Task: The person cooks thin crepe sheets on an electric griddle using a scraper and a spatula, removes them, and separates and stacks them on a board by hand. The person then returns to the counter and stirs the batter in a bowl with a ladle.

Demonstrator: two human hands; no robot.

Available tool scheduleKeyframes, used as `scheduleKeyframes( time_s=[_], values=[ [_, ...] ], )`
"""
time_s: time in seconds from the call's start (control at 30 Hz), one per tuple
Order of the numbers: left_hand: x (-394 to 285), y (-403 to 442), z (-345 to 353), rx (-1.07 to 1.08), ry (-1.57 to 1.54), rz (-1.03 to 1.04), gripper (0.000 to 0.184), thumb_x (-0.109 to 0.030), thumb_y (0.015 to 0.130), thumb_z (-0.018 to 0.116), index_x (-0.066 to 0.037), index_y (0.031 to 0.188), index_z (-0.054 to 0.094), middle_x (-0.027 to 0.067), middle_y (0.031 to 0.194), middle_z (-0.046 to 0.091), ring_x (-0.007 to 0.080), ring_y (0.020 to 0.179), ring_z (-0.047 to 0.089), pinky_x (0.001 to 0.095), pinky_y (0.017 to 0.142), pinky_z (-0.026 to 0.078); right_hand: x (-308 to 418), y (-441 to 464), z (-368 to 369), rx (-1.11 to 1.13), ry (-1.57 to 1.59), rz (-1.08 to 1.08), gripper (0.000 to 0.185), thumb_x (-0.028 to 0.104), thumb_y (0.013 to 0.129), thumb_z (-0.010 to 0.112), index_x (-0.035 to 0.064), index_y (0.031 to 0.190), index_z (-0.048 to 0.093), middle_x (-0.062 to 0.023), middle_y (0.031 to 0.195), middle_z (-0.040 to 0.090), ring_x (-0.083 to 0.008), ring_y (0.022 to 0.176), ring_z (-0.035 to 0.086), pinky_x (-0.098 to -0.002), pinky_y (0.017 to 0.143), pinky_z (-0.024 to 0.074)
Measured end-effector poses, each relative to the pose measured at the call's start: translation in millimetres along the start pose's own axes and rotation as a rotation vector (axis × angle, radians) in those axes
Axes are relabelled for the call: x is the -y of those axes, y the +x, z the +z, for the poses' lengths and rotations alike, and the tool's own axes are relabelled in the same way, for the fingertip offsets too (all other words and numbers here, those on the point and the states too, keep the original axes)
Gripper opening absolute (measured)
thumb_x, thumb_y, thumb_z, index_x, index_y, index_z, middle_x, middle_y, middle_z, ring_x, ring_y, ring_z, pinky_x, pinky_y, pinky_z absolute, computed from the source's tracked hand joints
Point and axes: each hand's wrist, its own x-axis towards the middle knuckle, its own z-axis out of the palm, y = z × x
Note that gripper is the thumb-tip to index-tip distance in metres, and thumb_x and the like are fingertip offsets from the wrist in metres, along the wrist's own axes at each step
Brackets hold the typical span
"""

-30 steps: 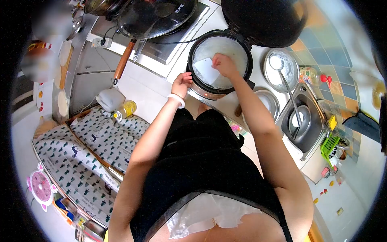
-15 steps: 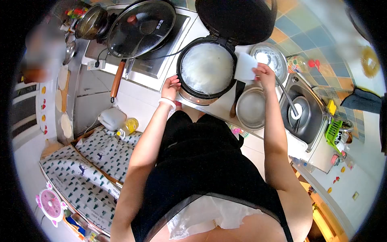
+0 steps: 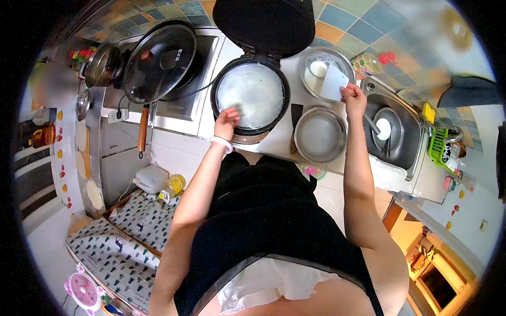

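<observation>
An electric griddle (image 3: 287, 100) stands with its black lid (image 3: 263, 26) raised. A thin pale sheet of batter (image 3: 250, 95) covers its round plate. My left hand (image 3: 227, 121) is over the plate's near-left edge, fingers apart and holding nothing; I cannot tell whether they touch the batter. My right hand (image 3: 354, 99) pinches the corner of a flat white scraper (image 3: 333, 83). The scraper is over the near-right side of a metal bowl (image 3: 304, 71), which holds whitish liquid and a small round white-looking ladle head (image 3: 318, 69).
A round metal pan (image 3: 320, 136) and a dark spatula (image 3: 295, 124) lie right of the griddle. Beyond them is a sink (image 3: 408, 150) with a pan inside. At left, a lidded wok (image 3: 161, 63) sits on the cooktop, its wooden handle (image 3: 143, 131) jutting over the counter edge.
The scraper has moved from between griddle and bowl to over the bowl. My left hand has shifted from the griddle's left rim to above its near-left edge. The whole view has turned slightly.
</observation>
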Motion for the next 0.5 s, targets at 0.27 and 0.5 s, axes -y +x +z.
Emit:
scheduleKeyframes(
  time_s=[0.27, 0.5],
  values=[
    [12.1, -7.8, 29.7, 0.246, 0.044, -0.047, 0.043, 0.015, 0.079, 0.039, -0.002, 0.116, 0.052, 0.0072, 0.107, 0.059, 0.0152, 0.092, 0.057, 0.0271, 0.085, 0.047, 2.8, -55.3, -37.5, 0.237, -0.223, 0.009, 0.016, 0.005, 0.077, 0.07, 0.0038, 0.092, 0.066, 0.0021, 0.067, 0.06, -0.0051, 0.056, 0.05, -0.0217, 0.051, 0.0409],
    [34.1, -24.0, 61.7, 0.561, 0.154, -0.074, 0.044, 0.015, 0.077, 0.04, -0.004, 0.114, 0.055, 0.0089, 0.106, 0.059, 0.0153, 0.092, 0.057, 0.0258, 0.085, 0.045, -21.3, -121.1, -43.6, 0.17, -0.206, 0.135, 0.016, 0.006, 0.079, 0.068, 0.0033, 0.094, 0.065, 0.0013, 0.07, 0.062, -0.006, 0.06, 0.053, -0.0209, 0.053, 0.0424]
  ],
)
